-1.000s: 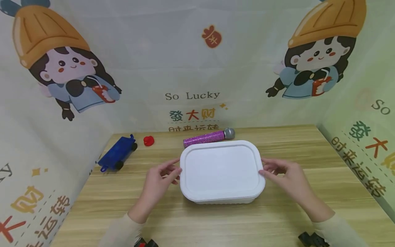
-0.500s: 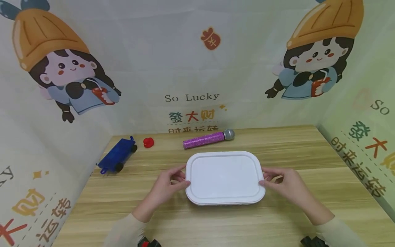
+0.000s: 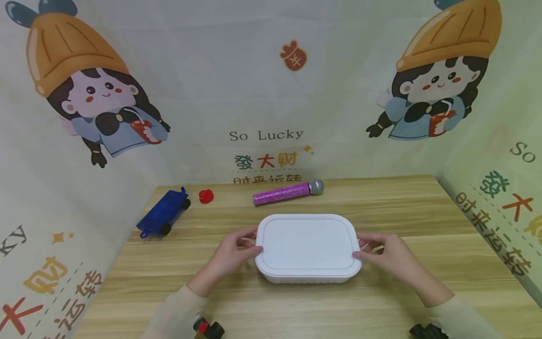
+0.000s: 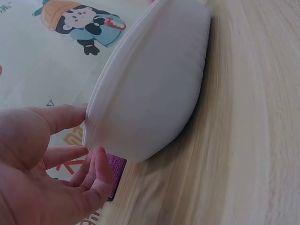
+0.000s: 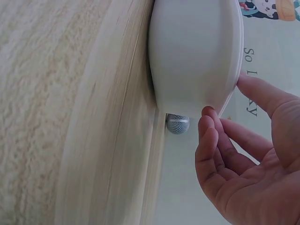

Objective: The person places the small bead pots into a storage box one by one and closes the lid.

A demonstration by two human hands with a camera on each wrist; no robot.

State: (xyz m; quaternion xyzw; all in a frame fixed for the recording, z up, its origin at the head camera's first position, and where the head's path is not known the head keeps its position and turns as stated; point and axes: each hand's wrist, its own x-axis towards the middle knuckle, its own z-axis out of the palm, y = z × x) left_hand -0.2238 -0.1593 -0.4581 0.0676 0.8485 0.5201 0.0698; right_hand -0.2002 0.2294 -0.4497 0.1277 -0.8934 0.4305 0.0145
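Box: white lidded box (image 3: 307,247) sits on the wooden table (image 3: 423,212), mid-front
Left hand: left hand (image 3: 232,256) pinches its left rim
Right hand: right hand (image 3: 391,259) pinches the right rim
Behind: purple microphone (image 3: 288,192); blue toy car (image 3: 163,213)

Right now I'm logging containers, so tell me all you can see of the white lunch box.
The white lunch box is a rounded rectangle, plastic-looking, its rimmed lid on. It sits flat on the wooden table, nearer than the purple microphone. The left hand and right hand touch the lid's rim at its short ends.
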